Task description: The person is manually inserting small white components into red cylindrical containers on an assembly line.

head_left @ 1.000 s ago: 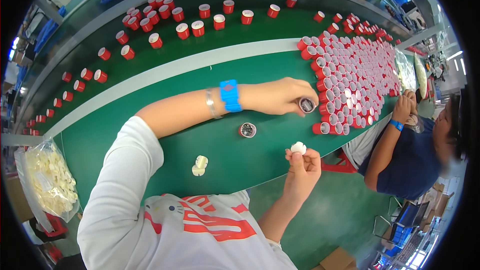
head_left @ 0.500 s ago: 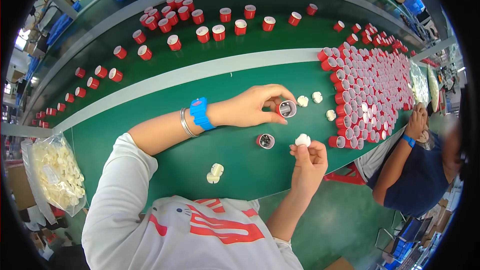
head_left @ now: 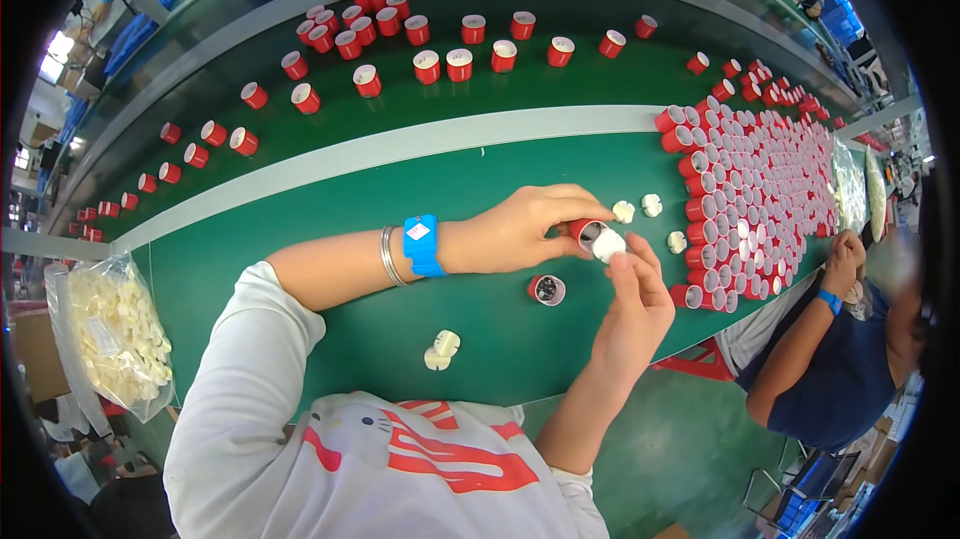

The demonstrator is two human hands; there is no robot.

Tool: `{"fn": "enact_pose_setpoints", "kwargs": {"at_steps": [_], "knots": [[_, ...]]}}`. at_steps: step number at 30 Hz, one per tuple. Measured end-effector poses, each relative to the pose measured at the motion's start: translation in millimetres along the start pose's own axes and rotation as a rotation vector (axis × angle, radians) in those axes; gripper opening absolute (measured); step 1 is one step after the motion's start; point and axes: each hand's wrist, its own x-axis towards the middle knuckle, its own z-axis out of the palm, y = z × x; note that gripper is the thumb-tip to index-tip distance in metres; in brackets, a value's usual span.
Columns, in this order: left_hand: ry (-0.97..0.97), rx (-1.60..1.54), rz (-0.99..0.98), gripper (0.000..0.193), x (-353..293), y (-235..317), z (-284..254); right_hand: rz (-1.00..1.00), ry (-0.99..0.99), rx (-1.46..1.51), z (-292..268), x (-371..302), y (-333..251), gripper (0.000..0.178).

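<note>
My left hand (head_left: pixel 530 229) grips a red cup (head_left: pixel 588 232) from its left side, tilted with its mouth toward my right hand. Between the thumb and fingers of my right hand (head_left: pixel 635 309) is a white plastic cap (head_left: pixel 608 245), right at the mouth of that cup; whether it touches the rim I cannot tell. Just below stands another red cup (head_left: pixel 546 289) with dark small parts inside. Several loose white caps (head_left: pixel 624 211) lie to the right of my left hand. More white caps (head_left: pixel 441 350) lie close together nearer my body.
Red cups (head_left: pixel 760 189) stand densely packed on the right of the green table (head_left: pixel 380 174). Beyond a pale rail (head_left: pixel 420 132), more red cups (head_left: pixel 427 66) stand scattered. A clear bag of cream-white parts (head_left: pixel 115 334) sits at the left end. A co-worker (head_left: pixel 835 359) sits at the right.
My right hand has brought the white cap up to the mouth of the cup in my left hand. The view has shifted slightly, so the table things appear a little further right.
</note>
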Motion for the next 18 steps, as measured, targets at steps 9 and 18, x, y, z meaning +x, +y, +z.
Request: {"fn": "enact_pose_setpoints", "kwargs": {"at_steps": [9,18], "knots": [[0.097,0.162,0.140,0.039,-4.5,-6.8,3.6,-0.062,0.058,-0.284,10.6,1.1,17.2,0.010],[0.076,0.208,0.181,0.035,-5.2,-7.5,8.5,-0.006,0.017,-0.254,17.3,3.6,7.9,0.018]]}}
